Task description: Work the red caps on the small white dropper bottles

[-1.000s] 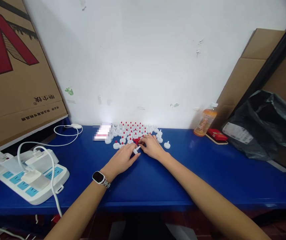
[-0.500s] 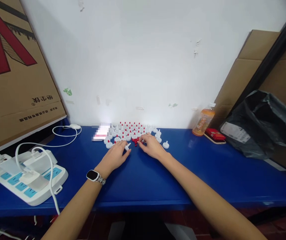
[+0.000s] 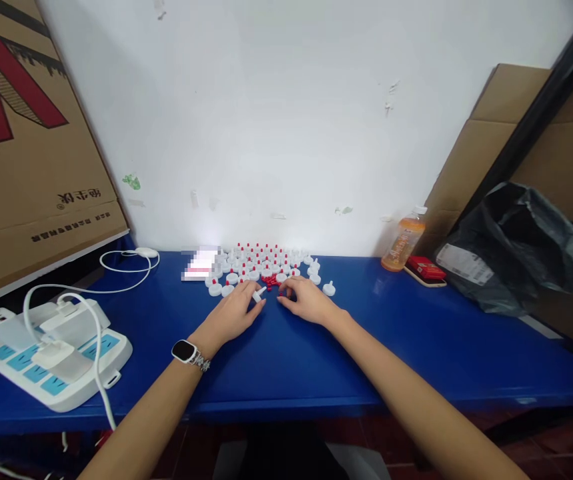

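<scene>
My left hand [image 3: 231, 312] is closed around a white nozzle cap [image 3: 259, 294], its thin spout pointing up and to the right. To the right, my right hand [image 3: 309, 301] has its thumb and fingertips curled together just in front of a small pile of red tips [image 3: 269, 281]. Whatever lies between those fingertips is too small to make out. Behind both hands stand rows of white nozzle caps, many topped with red tips, such as this capped nozzle [image 3: 215, 287]. At the right a bare white nozzle cap [image 3: 329, 289] stands apart from the group.
A white power strip [image 3: 61, 400] with plugs and cables occupies the left of the blue table [image 3: 286, 373]. A bright, blurred-out phone-like item [image 3: 201, 263] lies behind my left hand. Rightward are an orange drink bottle [image 3: 403, 245], a red box [image 3: 426, 268] and a dark plastic bag [image 3: 511, 247].
My right hand has drawn back slightly from the red tips toward me. My left hand still holds the white nozzle cap in nearly the same place. The view has shifted a little.
</scene>
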`<state>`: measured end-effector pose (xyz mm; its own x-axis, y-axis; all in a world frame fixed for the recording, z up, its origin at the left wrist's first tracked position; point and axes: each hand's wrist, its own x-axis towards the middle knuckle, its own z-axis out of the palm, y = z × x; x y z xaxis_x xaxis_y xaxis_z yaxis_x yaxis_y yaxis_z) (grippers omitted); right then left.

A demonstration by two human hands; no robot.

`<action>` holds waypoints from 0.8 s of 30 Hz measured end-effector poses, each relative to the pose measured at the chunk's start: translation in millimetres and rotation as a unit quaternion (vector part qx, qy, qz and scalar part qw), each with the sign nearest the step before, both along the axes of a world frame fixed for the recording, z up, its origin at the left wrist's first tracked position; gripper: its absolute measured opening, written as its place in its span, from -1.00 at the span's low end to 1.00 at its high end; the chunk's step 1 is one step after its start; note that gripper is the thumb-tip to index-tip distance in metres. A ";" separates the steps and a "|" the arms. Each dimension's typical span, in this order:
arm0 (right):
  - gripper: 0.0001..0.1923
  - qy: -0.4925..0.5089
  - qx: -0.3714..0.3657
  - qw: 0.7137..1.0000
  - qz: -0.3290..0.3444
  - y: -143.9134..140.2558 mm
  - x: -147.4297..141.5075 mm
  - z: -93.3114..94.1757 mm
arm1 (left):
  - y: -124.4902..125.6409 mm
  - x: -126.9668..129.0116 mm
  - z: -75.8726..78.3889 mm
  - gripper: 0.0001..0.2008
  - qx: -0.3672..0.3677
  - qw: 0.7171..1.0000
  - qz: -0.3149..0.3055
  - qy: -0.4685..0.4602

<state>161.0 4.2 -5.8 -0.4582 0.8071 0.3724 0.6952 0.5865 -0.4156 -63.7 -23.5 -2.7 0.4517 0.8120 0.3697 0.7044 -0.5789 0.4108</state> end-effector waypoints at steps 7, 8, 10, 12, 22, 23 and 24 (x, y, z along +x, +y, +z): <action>-0.89 0.185 -0.068 0.980 0.023 -0.6 -10.4 -2.1 | -3.3 3.7 2.8 -0.77 -0.043 0.999 -0.006 -0.024; -0.86 0.249 -0.103 0.963 0.029 -0.5 -13.0 -2.2 | -3.6 4.1 3.4 -0.77 -0.044 0.999 -0.008 -0.030; -0.78 0.356 -0.170 0.918 0.047 -0.6 -18.5 -2.8 | -3.8 5.0 3.8 -0.76 -0.047 0.998 -0.008 -0.039; -0.71 0.408 -0.203 0.887 0.067 -1.0 -23.9 -3.3 | -3.5 6.0 3.4 -0.76 -0.050 0.998 -0.004 -0.047; -0.67 0.486 -0.257 0.831 0.084 -7.6 -31.0 -0.5 | -7.2 11.3 -0.6 -0.74 -0.068 0.991 -0.042 -0.110; -0.67 0.487 -0.256 0.831 0.083 -8.0 -31.2 -0.1 | -7.8 11.3 -1.3 -0.73 -0.070 0.991 -0.044 -0.109; -0.68 0.488 -0.256 0.830 0.083 -8.4 -31.6 0.2 | -8.3 11.2 -2.0 -0.72 -0.072 0.991 -0.044 -0.106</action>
